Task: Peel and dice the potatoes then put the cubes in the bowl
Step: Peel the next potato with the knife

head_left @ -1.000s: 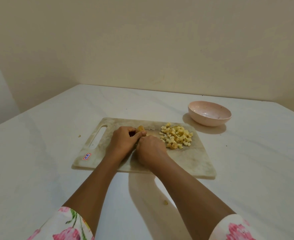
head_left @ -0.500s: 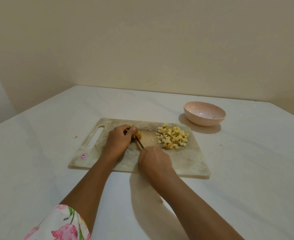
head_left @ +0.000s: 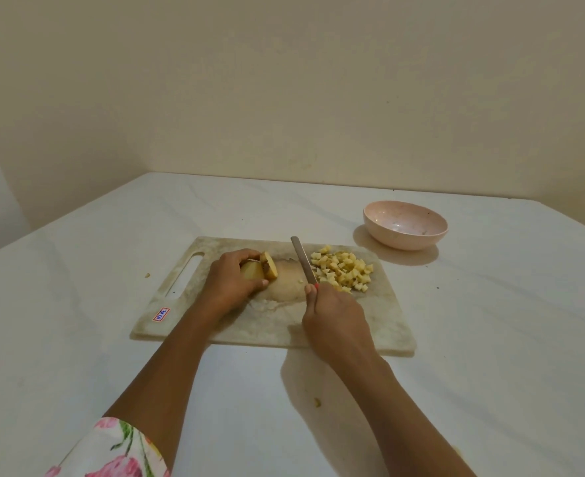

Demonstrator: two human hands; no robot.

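Marbled cutting board (head_left: 277, 325) carries our yellow potato chunk (head_left: 253, 270), our left hand (head_left: 229, 287) curling its fingers (head_left: 241, 255) round it; our right hand (head_left: 335, 321) grips the steel knife (head_left: 303, 259) beside the diced cubes (head_left: 344, 273). We should tuck fingertips back, slicing evenly; the round pink bowl (head_left: 404, 241) holds none yet.

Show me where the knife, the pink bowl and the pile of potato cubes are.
knife (head_left: 304, 261): head view, middle of the blade.
pink bowl (head_left: 402, 241): head view, outer front wall.
pile of potato cubes (head_left: 342, 271): head view, centre of the heap.
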